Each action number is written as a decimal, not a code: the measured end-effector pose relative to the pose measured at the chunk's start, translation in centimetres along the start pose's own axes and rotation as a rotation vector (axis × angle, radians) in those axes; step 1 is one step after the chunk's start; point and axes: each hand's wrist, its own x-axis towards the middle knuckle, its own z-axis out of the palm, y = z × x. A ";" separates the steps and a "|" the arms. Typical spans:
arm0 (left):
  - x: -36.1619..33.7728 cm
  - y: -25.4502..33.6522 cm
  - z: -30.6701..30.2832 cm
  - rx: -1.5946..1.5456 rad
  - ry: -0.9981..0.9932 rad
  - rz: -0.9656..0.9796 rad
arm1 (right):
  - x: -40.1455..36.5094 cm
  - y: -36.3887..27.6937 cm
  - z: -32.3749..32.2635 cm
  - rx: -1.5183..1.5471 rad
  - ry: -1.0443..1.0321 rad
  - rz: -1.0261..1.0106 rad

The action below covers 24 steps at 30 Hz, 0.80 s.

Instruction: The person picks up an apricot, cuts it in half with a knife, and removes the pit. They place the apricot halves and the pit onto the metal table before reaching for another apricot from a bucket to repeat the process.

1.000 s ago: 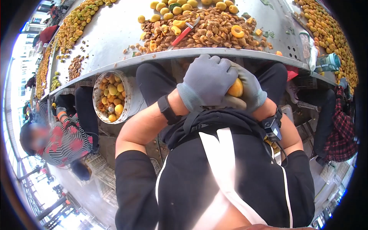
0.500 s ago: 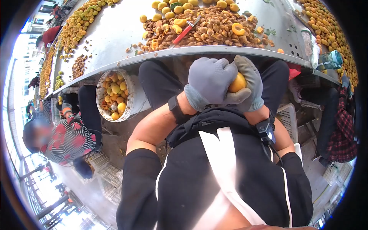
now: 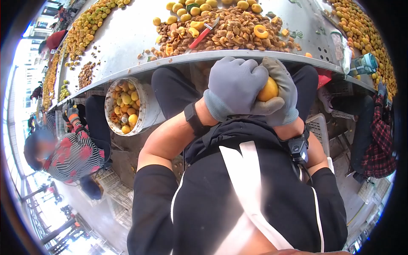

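While both sets of gloved fingers [image 3: 250, 70] are clenched round one yellow fruit [image 3: 268, 89], only a small patch of it shows between the gloves. The left hand [image 3: 236, 85] covers it from one side and the right hand [image 3: 284, 95] cups it from the other. Both grips are tight. Which thumb lies under the fruit, can't tell. The fruit sits just below the near edge of the table [image 3: 127, 38], held over the lap and touching nothing but gloves.

Risks, as judged:
- Slip: the fruit is round and the grip is all glove fabric. A hard squeeze or twist could shoot it out, and it would fall under the table to the floor. The bucket [image 3: 148, 112] is under the table but well off to the left, not beneath the hands.
- Crush: with two full-hand grips on soft fruit, too much pressure mashes the flesh.
- Knuckles: the hands are right under the table's metal edge, so a jerk upward knocks them on it.
- Pits [image 3: 238, 32] are heaped on the table up to that edge. A bump there could roll some off into the lap.
- Knife [image 3: 203, 34]: it lies loose on the pits, on the table near the edge, and the same bump could slide it off.
- A co-worker [image 3: 74, 155] sits along the table to the left, well apart, so there's low clash risk.
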 end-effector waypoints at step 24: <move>-0.5 -0.2 -0.2 0.021 -0.203 0.024 | 1.3 2.0 -1.8 0.270 -0.028 0.319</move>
